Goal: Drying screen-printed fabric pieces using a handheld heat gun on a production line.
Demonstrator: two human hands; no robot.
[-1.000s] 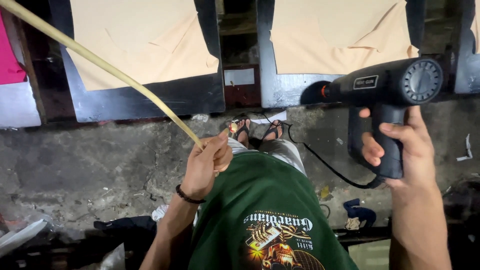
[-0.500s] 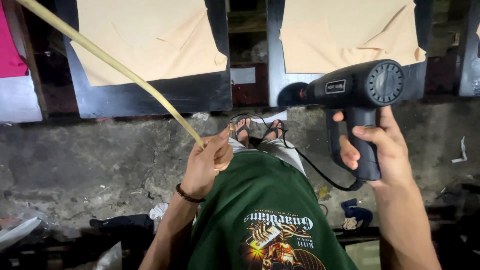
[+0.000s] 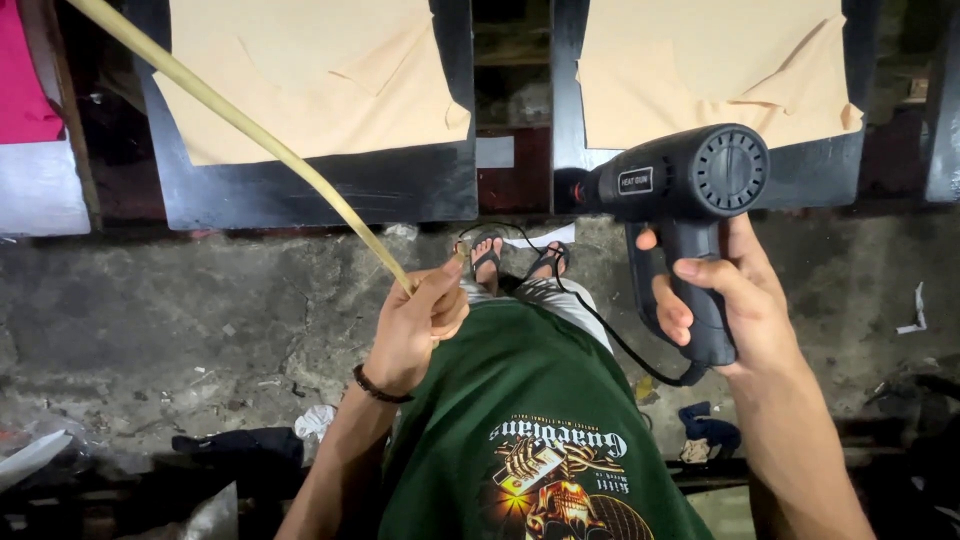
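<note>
Standing on a rough, stained concrete floor [image 3: 200, 330], the person faces a row of black panels [image 3: 420, 190] at twelve o'clock, each covered with a sheet of tan paper [image 3: 310, 80]; one corner of the nearer sheet is folded. A pink surface [image 3: 25, 80] shows at ten o'clock. Scraps of white paper [image 3: 915, 315] and dark rags [image 3: 240, 450] lie on the floor at three and seven o'clock. The left hand [image 3: 415, 330] is clenched around the near end of a long pale bamboo strip [image 3: 240, 125], which runs up and away toward eleven o'clock. The right hand [image 3: 735, 310] grips the handle of a black heat gun [image 3: 690, 185], fingers wrapped round it, nozzle pointing toward nine o'clock at the gap between the panels. A black cord [image 3: 600, 325] trails from the handle down past the sandalled feet [image 3: 515, 255]. The far end of the strip is cut off at the frame's upper left corner. The nozzle tip merges with the dark panel edge and is hard to make out. Whether a finger presses the trigger cannot be told. A green printed shirt [image 3: 530, 430] hides the floor at six o'clock.
</note>
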